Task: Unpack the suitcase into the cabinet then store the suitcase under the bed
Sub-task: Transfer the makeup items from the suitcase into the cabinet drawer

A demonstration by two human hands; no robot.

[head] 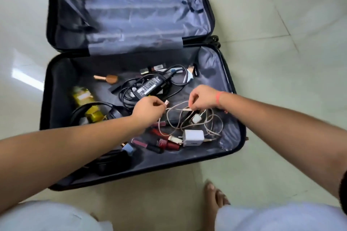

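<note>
Working over the suitcase, lying opened flat on the floor right beneath both hands, with cabinet and bed nowhere in view. Judging the unpacking as well short of done: carrying many small items in the half under the hands, showing only bare lining in the half beyond them. Passing over the black power brick just beyond the left hand and the white charger cube on the near side of the right hand. Sorting out the tangled pale cable instead. Reaching in with both forearms stretched forward and down, hands nearly meeting over the middle of the case. Pinching the cable's plug end between left thumb and fingertips; pinching a strand of the same tangle with curled right fingers. Probably needing next: drawing the loops free of the small plugs and cosmetics on the near side of the hands, gathering them into one bundle, then carrying it off to the cabinet.
</note>
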